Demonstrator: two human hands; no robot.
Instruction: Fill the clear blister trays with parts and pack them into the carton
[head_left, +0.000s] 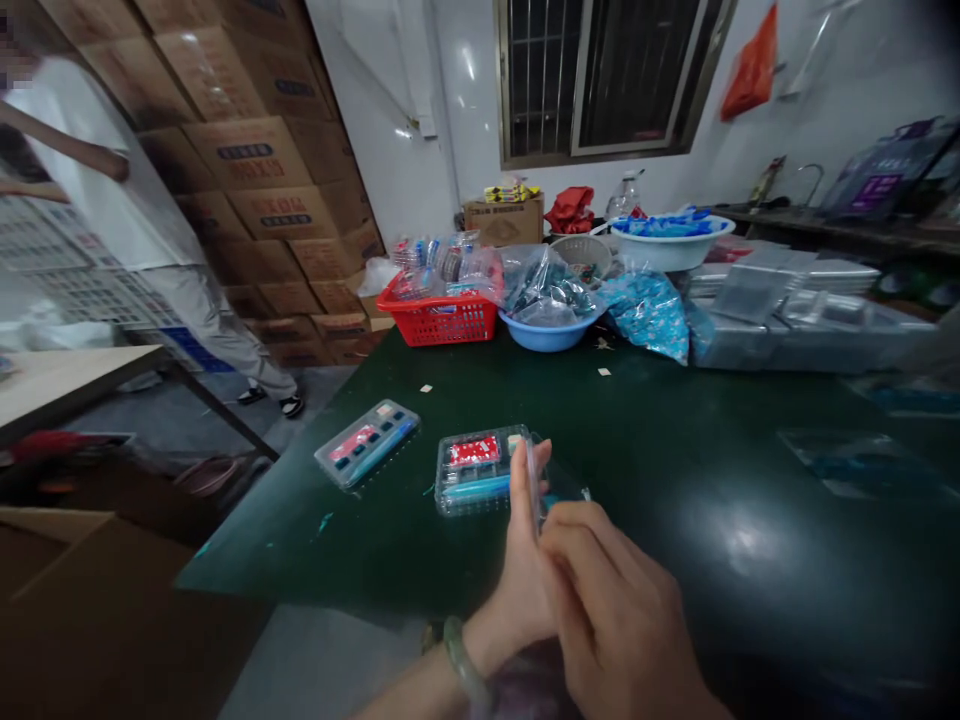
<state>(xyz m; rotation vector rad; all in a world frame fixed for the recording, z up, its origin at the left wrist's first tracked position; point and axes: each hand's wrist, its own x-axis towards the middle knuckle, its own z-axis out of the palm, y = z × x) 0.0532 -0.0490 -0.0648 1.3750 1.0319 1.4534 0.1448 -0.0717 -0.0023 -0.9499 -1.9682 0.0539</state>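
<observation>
My left hand [520,560] and my right hand [615,610] meet low in the middle of the view, both closed around a thin clear plastic case [535,482] held on edge. Just beyond the fingers a clear blister pack [480,470] with a red card and a blue pen lies on the dark green table [675,470]. A second closed pack [367,445] of the same kind lies to its left. A green bangle [463,655] circles my left wrist.
At the table's far side stand a red basket [442,318], a blue bowl [547,330] of bagged parts, a white basin [670,245] and stacks of clear trays [787,300]. A person [135,200] in white stands at the left by stacked cartons [255,160]. A brown box [90,610] sits at lower left.
</observation>
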